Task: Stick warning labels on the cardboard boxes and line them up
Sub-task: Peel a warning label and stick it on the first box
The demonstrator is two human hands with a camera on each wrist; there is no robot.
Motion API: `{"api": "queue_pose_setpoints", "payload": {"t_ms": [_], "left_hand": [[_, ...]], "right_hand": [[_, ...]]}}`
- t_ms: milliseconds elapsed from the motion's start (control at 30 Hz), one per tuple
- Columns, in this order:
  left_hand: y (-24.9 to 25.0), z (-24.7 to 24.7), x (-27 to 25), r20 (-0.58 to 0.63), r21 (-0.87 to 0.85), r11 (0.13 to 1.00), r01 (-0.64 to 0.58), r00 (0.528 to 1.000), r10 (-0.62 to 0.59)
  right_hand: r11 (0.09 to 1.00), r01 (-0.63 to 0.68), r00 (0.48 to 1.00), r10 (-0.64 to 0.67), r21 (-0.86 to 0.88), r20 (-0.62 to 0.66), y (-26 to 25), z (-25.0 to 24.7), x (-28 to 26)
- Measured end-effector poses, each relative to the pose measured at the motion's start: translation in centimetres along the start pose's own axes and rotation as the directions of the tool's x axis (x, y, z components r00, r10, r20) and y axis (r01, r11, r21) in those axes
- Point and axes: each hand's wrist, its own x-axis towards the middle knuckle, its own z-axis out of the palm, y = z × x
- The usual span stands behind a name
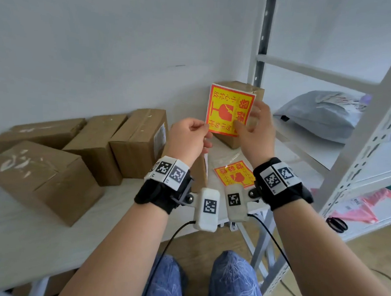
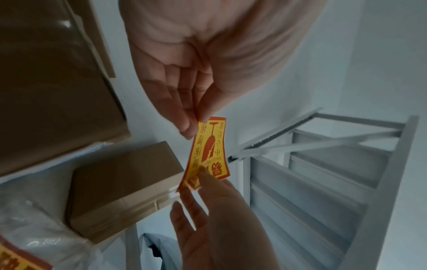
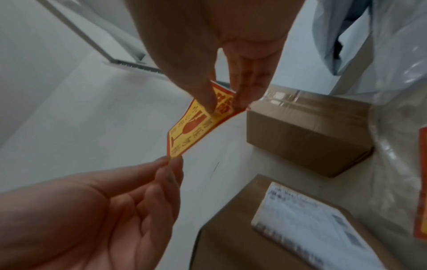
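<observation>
Warning label point(image 1: 228, 111): a yellow square with a red border, a broken-glass symbol and red characters, held in the air above the white table point(image 1: 49, 230), in front of a small cardboard box point(image 1: 245, 91) that stands at the far right end of the table beside the metal shelf frame point(image 1: 372, 134). The left hand point(image 1: 188, 138) pinches the lower left corner of the label between thumb and forefinger; its other fingers are curled toward the palm. The right hand point(image 1: 256, 130) pinches the right edge of the label, thumb on the printed face and fingers behind it. In the left wrist view the label point(image 2: 208, 153) bows slightly between the two grips. A clear bag of further labels point(image 1: 234, 174) lies on the table below the hands. Four larger cardboard boxes point(image 1: 113, 143) sit grouped at the left of the table, well apart from the small box. One of them carries a white shipping slip point(image 3: 307, 226) on one face. A grey plastic parcel point(image 1: 323, 113) rests on the shelf at right.
</observation>
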Motion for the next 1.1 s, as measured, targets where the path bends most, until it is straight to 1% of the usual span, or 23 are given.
{"api": "queue_pose_setpoints", "payload": {"t_ms": [100, 167, 233, 300, 400, 533, 667, 900, 1100], "left_hand": [[0.1, -1.2, -0.2, 0.007, -0.088, 0.996, 0.034, 0.999, -0.034], [0.2, -2.0, -0.4, 0.008, -0.161, 0.986, 0.049, 0.999, -0.048], [0.1, -2.8, -0.4, 0.003, -0.231, 0.971, 0.066, 0.998, -0.067], [0.1, -3.4, -0.4, 0.006, -0.264, 0.961, 0.085, 0.996, -0.086], [-0.2, -4.0, -0.4, 0.010, -0.268, 0.959, 0.090, 0.996, -0.090], [-0.5, -4.7, -0.4, 0.009, -0.249, 0.966, 0.072, 0.997, -0.072], [-0.5, -5.0, -0.7, 0.027, -0.243, 0.968, 0.062, 0.998, -0.057], [-0.5, -4.6, -0.7, 0.010, -0.181, 0.983, -0.004, 1.000, 0.006], [-1.3, -4.5, -0.5, 0.047, -0.126, 0.992, -0.019, 0.999, 0.026]], "right_hand": [[0.989, 0.124, 0.991, -0.119, -0.086, 0.054, -0.3, 1.4, -0.6], [0.966, 0.212, 0.976, -0.202, -0.148, 0.082, -0.9, 2.1, -0.9], [0.949, 0.292, 0.952, -0.277, -0.122, 0.128, -1.4, 3.0, -1.2], [0.942, 0.330, 0.929, -0.314, -0.054, 0.198, -2.0, 3.7, -1.6], [0.960, 0.270, 0.917, -0.278, 0.068, 0.286, -3.3, 4.5, -2.5], [0.959, 0.273, 0.904, -0.283, 0.076, 0.322, -3.9, 4.8, -2.8], [0.958, 0.278, 0.898, -0.285, 0.070, 0.335, -3.9, 4.9, -2.7], [0.962, 0.258, 0.899, -0.273, 0.090, 0.342, -3.8, 4.7, -2.8], [0.966, 0.240, 0.903, -0.257, 0.092, 0.345, -2.8, 4.7, -3.1]]}}
